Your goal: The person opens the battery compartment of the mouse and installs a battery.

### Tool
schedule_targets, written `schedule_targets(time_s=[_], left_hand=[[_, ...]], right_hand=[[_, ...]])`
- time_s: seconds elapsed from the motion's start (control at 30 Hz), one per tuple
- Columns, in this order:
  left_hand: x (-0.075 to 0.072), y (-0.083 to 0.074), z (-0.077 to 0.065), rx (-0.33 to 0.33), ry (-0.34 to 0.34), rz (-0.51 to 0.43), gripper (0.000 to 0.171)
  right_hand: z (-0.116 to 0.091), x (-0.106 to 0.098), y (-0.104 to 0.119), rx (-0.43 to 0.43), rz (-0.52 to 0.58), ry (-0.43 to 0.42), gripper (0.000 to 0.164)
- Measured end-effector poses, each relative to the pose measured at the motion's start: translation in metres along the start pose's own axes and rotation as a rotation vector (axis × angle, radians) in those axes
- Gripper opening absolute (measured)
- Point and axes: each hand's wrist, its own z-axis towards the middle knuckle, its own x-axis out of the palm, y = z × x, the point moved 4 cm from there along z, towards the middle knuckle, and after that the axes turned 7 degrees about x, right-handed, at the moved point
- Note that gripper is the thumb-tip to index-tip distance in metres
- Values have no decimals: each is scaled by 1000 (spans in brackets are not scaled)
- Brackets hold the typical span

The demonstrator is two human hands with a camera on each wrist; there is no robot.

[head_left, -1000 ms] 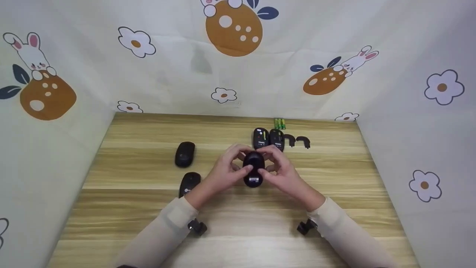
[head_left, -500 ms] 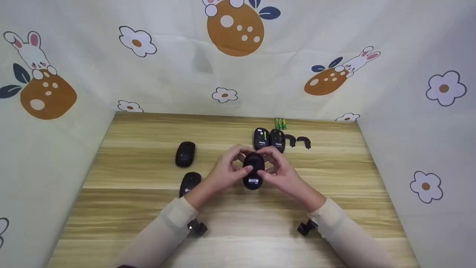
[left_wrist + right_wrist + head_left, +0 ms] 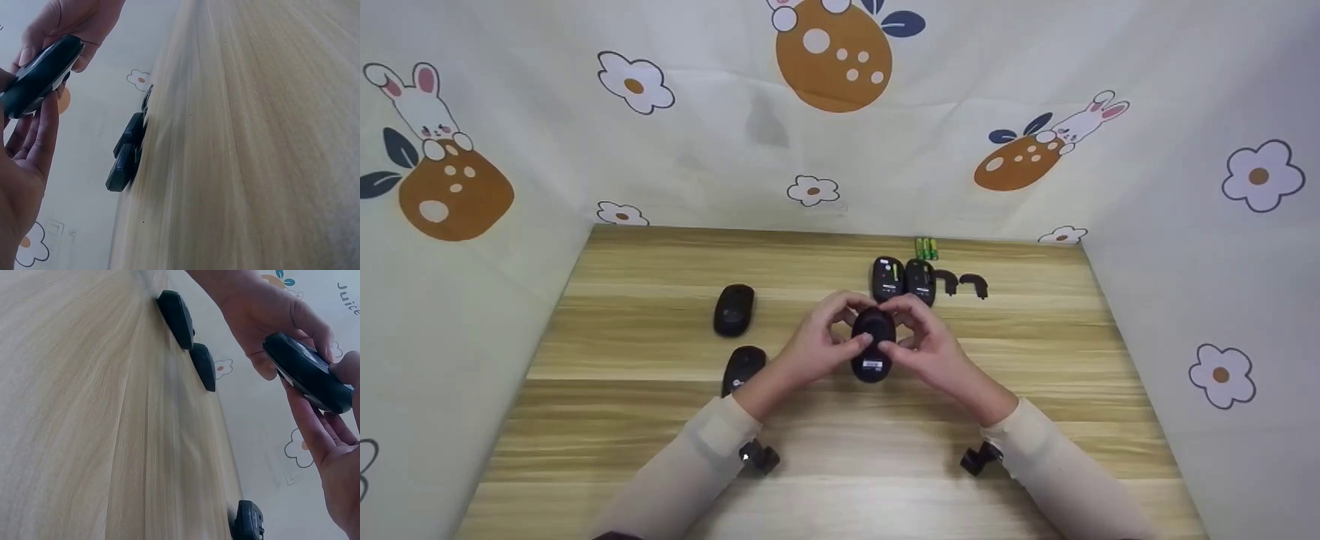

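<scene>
Both hands hold a black computer mouse (image 3: 873, 367) above the table, its labelled underside turned up. My left hand (image 3: 829, 337) grips its left side, with the thumb lying on the underside. On the other side my right hand (image 3: 926, 341) grips it, thumb also on the underside and fingers at the far end. From the left wrist the mouse (image 3: 42, 79) appears tilted and well off the tabletop. The right wrist view shows the mouse (image 3: 306, 374) between the two hands, with fingers beneath it. The face turned toward the table is mostly hidden.
Beyond the hands lie two upturned mice (image 3: 888, 277) with open battery bays, a battery showing in each. Green batteries (image 3: 927, 248) sit behind them, and two curved black covers (image 3: 975, 286) to the right. Two more mice (image 3: 733, 310) rest left, one partly behind the left forearm.
The held mouse has tipped slightly, its near end now a little lower in the head view. Both hands keep their hold and have barely moved.
</scene>
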Motion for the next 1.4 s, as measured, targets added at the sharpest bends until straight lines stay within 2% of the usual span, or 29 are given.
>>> schedule_targets(time_s=[0.23, 0.37, 0.5, 0.63, 0.73, 0.87, 1.17, 1.4], left_hand=[[0, 0, 0, -31, 17, -7, 47], [1, 0, 0, -23, 27, -14, 48], [1, -2, 0, -8, 28, -13, 47], [0, -3, 1, -18, 33, 0, 48], [0, -3, 1, -23, 34, 13, 49], [1, -1, 1, -13, 50, 36, 48], [6, 1, 1, 14, 99, 53, 48], [7, 5, 0, -23, 124, 50, 47]], right_hand=[[-1, -2, 0, 12, 9, -7, 48], [-1, -3, 1, 11, 11, -7, 43], [0, -5, 2, 14, -29, 2, 43], [-1, -6, 3, 17, -94, -10, 52], [-2, -7, 5, -1, -147, -30, 58], [-1, -8, 7, -40, -179, -62, 54], [0, -14, 7, -123, -180, -174, 42], [0, -18, 8, -111, -140, -216, 38]])
